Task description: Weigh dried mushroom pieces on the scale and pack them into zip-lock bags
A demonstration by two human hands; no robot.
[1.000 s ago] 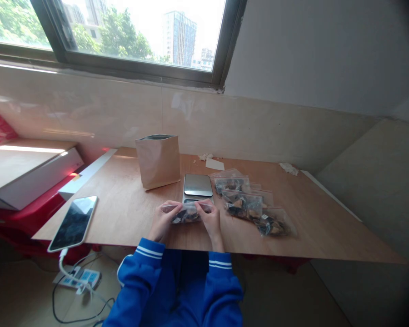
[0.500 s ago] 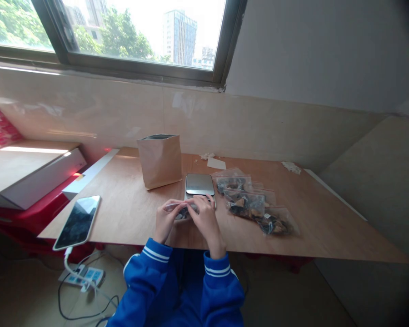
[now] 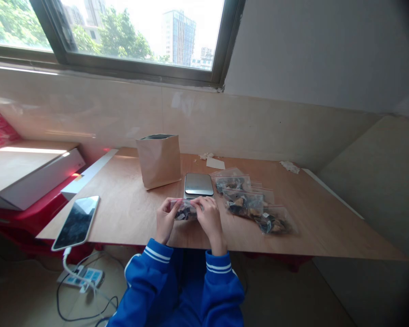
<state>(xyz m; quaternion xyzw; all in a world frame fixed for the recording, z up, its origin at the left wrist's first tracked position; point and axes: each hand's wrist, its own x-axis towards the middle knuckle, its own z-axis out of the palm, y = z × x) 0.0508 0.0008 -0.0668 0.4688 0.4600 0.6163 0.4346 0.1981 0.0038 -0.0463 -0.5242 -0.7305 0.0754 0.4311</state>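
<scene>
- The clear plastic bag (image 3: 186,212) is at the near side of the desk (image 3: 129,218), just in front of the scale (image 3: 199,184) and partly covered by the fingers; whether its bottom touches the desktop, I cannot tell.
- It looks light, and its film thin, soft and a little slippery, so it probably sags and creases wherever it is not supported.
- The dark pieces inside look dry and perhaps brittle; squeezing the full part could crush them or poke the film.
- The best hold is probably the flat upper strip, above the contents, pinched near both ends so the edge stays taut.
- The left hand (image 3: 164,220) pinches that upper edge at its left end, thumb against fingers.
- The right hand (image 3: 209,218) grips the same edge farther right, fingertips bent over it.
- Right of the scale lie similar filled bags (image 3: 243,202), overlapping; their loose contents likely shift when lifted, so the top strip seems the safer hold there too.
- Left of the scale stands a brown paper pouch (image 3: 159,161), mouth open; it looks stiffer than the bags, yet likely easy to tip.
- Farther left, well apart from the hands, a phone (image 3: 77,220) rests at the desk's edge.
</scene>
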